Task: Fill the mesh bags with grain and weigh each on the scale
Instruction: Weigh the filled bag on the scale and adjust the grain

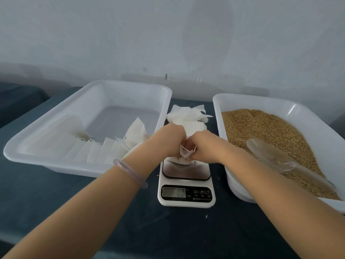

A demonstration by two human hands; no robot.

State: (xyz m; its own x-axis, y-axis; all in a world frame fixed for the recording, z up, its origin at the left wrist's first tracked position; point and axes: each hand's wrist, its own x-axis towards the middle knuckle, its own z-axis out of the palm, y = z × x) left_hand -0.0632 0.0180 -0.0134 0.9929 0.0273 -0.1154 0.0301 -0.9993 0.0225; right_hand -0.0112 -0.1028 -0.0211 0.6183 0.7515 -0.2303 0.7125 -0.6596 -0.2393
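Surface: dark blue bench (37, 184) is being worked at.
Hands: small white mesh bag (183, 158) is being pinched by left hand (170, 141) and right hand (203, 146), fingers (177, 151) curled, over white digital scale (186, 184), mid-bench.
Remaining: flat bags (97, 152) in white plastic tray (56, 113), bench's left, are seemingly being kept unfilled; weighing is judged pending.

The left hand (170, 140) and right hand (204, 146) are stretching forward and touching, knuckles together, fingers curling round a bag (184, 158).
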